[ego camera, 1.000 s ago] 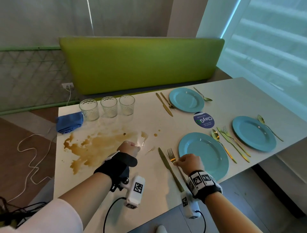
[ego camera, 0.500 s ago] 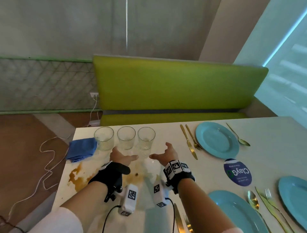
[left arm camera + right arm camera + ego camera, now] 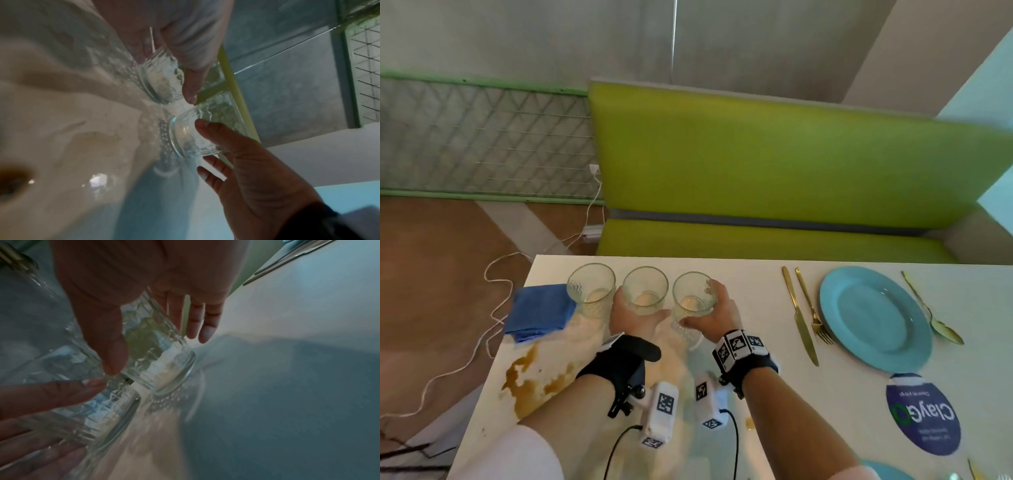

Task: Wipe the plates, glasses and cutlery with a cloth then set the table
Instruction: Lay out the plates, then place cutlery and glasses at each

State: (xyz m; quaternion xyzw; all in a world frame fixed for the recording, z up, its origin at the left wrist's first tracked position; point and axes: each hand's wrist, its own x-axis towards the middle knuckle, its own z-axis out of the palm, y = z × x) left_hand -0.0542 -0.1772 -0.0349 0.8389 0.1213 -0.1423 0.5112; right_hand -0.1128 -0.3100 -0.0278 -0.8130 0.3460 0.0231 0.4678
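Left hand (image 3: 635, 317): wrapping the middle glass (image 3: 645, 291) in the centre of the head frame; thumb lying across the near side, fingers curling round the far side; the glass is standing upright on the table (image 3: 756, 301).
Right hand (image 3: 714, 317): wrapping the right glass (image 3: 693, 296) just beside the middle one; thumb on the near side, fingertips showing at the far rim; in the right wrist view (image 3: 144, 280) two fingers are hanging off the glass (image 3: 156, 353).
Third glass (image 3: 590, 287): standing untouched at the left end of the row, touching the blue cloth (image 3: 539, 311).
Blue cloth: lying folded at the left edge of the table.
Spill (image 3: 530, 380): brown liquid spreading over the lower left of the table, below the cloth.
Place setting: blue plate (image 3: 873, 315) at right of frame; gold knife (image 3: 799, 315) and fork (image 3: 813, 311) lying left of it, spoon (image 3: 931, 311) lying right of it.
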